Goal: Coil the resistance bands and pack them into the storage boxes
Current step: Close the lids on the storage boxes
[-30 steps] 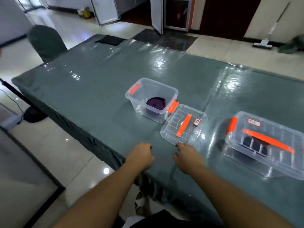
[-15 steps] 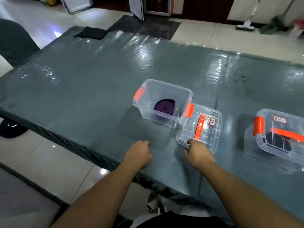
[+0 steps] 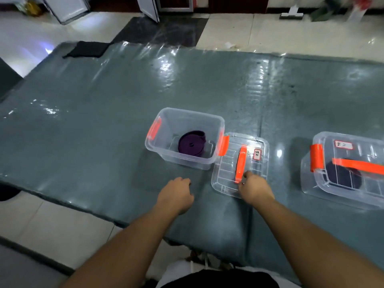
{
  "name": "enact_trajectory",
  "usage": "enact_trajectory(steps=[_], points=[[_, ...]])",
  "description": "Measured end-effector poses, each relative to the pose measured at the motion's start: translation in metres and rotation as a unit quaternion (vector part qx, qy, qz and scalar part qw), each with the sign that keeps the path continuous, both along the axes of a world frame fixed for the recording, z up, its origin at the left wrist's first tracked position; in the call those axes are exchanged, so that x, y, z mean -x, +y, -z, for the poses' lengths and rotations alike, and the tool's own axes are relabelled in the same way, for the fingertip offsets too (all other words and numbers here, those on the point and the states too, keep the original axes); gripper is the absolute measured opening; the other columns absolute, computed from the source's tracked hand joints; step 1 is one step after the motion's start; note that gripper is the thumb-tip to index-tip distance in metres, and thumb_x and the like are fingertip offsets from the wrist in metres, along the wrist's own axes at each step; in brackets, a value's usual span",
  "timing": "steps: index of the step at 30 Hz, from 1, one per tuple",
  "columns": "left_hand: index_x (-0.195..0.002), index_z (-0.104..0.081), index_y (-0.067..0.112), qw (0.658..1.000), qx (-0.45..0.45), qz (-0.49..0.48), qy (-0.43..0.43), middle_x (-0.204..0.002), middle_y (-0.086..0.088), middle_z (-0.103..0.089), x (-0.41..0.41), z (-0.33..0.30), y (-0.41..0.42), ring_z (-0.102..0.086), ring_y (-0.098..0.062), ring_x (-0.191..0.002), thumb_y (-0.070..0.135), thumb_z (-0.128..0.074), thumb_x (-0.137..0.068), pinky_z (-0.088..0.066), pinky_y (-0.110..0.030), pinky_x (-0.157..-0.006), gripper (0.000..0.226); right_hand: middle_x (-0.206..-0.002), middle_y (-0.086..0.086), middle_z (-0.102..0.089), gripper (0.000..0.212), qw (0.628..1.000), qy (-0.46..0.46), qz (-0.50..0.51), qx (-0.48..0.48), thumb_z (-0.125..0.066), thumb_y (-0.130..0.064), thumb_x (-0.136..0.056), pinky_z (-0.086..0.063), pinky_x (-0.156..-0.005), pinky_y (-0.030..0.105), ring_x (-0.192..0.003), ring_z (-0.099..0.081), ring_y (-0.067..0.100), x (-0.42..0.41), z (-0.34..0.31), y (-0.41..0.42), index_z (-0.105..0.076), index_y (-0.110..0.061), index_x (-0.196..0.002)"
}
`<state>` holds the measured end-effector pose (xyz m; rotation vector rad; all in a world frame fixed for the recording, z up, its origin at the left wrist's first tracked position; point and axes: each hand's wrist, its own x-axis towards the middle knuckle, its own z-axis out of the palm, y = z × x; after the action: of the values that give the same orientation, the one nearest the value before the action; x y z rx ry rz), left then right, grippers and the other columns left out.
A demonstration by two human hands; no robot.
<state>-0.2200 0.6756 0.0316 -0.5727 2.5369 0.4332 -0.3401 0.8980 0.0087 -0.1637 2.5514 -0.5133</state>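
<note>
Right hand point(image 3: 252, 187) grips the near edge of the lid point(image 3: 228, 175) (orange handle up); left hand point(image 3: 176, 194) rests loosely curled, holding nothing, on the surface point(image 3: 104, 132); beyond both, the open box point(image 3: 166, 154) holds the coiled purple band point(image 3: 192, 144).

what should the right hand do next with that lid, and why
Probably grip the loose lid by its orange handle and lift it onto the open box. The right hand is already at the handle's near end, and the coiled purple band lies inside the box.

Red-bordered labels on loose lid point(image 3: 257, 154) and shut box's lid point(image 3: 343, 145), print illegible.
</note>
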Motion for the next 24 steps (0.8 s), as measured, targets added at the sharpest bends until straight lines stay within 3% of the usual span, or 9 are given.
enact_trajectory(steps=[14,18,24], points=[[-0.137,-0.057,0.020,0.992,-0.033,0.120,-0.037,-0.140,-0.004,-0.055,0.045,0.042,-0.053,-0.055,-0.028,-0.127,0.032,-0.055,-0.094,-0.049,-0.042,-0.105,0.045,-0.120,0.022,-0.070,0.029,0.982,-0.030,0.185,-0.012,-0.058,-0.025,-0.095,-0.052,-0.093,0.040,-0.112,-0.065,0.041,0.023,0.027,-0.044,-0.065,-0.006,-0.116],[-0.138,-0.057,0.022,0.984,-0.045,0.165,-0.057,-0.141,-0.003,-0.054,0.050,0.053,-0.080,-0.054,-0.027,-0.129,0.029,-0.053,-0.094,-0.049,-0.041,-0.104,0.044,-0.120,0.024,-0.068,0.031,0.965,-0.028,0.258,-0.025,-0.058,-0.018,-0.093,-0.052,-0.093,0.043,-0.112,-0.064,0.043,0.019,0.036,-0.072,-0.060,-0.003,-0.120],[-0.142,-0.053,0.024,0.973,-0.037,0.218,-0.058,-0.144,-0.001,-0.052,0.050,0.061,-0.098,-0.052,-0.026,-0.131,0.026,-0.051,-0.095,-0.048,-0.039,-0.103,0.048,-0.128,0.026,-0.059,0.041,0.954,0.013,0.297,-0.045,-0.059,-0.024,-0.093,-0.048,-0.099,0.049,-0.118,-0.058,0.047,0.012,0.043,-0.088,-0.054,-0.001,-0.127]])
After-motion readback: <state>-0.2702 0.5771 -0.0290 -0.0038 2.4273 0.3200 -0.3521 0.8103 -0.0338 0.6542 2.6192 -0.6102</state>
